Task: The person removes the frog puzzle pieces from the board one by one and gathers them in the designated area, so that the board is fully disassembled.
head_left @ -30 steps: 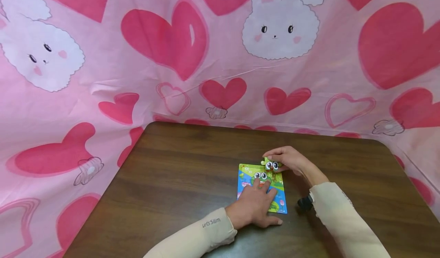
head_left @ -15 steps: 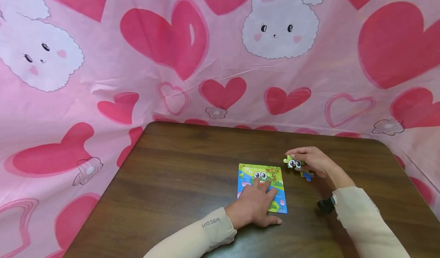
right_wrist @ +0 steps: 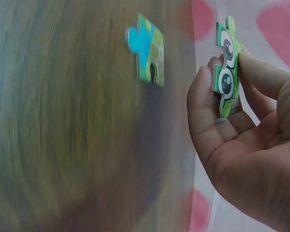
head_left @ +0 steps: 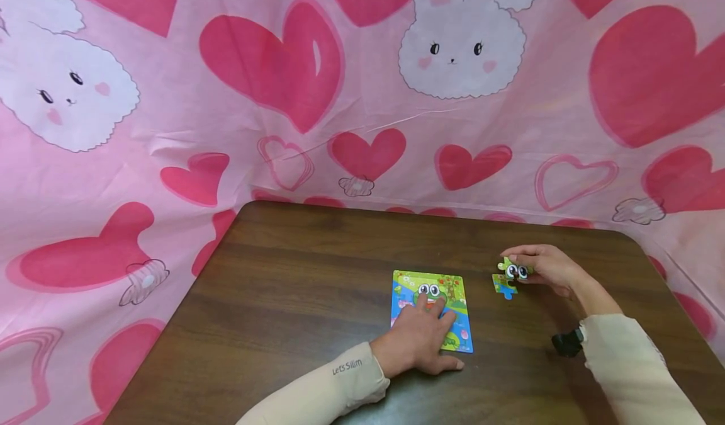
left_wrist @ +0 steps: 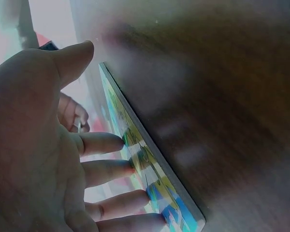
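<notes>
My left hand [head_left: 420,340] rests on a square picture puzzle board [head_left: 456,291] with a cartoon frog. In the left wrist view its straight fingertips [left_wrist: 117,141] touch the board's printed face [left_wrist: 135,140], and the thumb stands apart. Off to the right, my right hand [head_left: 552,267] pinches a green puzzle piece [right_wrist: 227,67] with two big cartoon eyes between thumb and fingers, tilted above the table. A loose blue-and-green puzzle piece [head_left: 503,285] lies on the table just below this hand; the right wrist view shows its knob and notch.
Brown wood-grain table [head_left: 294,299] surrounds the board. Pink cloth [head_left: 351,110] with hearts and rabbits hangs behind the table's back and left edges. A black band [head_left: 568,343] sits at the right wrist.
My right hand has moved right, away from the board, carrying the eyed puzzle piece. The loose blue-and-green piece has come fully into view. My left hand has stayed put.
</notes>
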Action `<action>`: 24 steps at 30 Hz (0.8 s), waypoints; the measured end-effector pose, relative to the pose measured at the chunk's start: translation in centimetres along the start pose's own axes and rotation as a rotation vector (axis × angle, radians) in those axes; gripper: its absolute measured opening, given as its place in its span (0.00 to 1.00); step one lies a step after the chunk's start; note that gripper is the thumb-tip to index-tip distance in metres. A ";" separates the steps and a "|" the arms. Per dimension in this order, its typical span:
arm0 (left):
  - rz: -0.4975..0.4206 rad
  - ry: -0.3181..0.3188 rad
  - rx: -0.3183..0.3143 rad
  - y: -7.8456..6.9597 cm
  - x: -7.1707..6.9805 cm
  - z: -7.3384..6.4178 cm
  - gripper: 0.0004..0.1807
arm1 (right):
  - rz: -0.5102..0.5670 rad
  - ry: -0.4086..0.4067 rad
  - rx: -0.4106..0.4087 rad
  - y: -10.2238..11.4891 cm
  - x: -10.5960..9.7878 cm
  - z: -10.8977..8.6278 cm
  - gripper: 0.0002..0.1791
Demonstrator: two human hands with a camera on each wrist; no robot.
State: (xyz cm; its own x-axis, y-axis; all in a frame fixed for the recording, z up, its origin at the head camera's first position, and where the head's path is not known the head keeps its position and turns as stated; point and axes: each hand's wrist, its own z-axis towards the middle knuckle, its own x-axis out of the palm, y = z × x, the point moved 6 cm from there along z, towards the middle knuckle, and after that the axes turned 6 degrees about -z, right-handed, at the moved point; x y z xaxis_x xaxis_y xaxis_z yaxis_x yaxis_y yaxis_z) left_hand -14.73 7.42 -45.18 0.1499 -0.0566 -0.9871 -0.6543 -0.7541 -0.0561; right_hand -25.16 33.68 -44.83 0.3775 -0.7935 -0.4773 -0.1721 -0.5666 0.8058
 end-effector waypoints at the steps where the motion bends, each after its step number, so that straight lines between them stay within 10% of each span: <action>1: 0.002 0.001 -0.001 0.0 0.0 0.0 0.41 | 0.003 0.001 0.004 -0.3 -0.3 -0.1 0.29; 24: -0.025 0.012 -0.002 0.1 0.3 0.1 0.40 | 0.055 -0.058 0.080 -5.7 -4.3 -3.2 0.21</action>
State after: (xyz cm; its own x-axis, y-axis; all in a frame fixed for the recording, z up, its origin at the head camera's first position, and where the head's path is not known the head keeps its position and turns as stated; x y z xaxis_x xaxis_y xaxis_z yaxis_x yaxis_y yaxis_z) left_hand -14.84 7.37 -45.50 0.1752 -0.0457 -0.9835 -0.6487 -0.7568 -0.0804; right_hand -22.87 41.06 -46.24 0.3122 -0.8343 -0.4543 -0.2643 -0.5356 0.8020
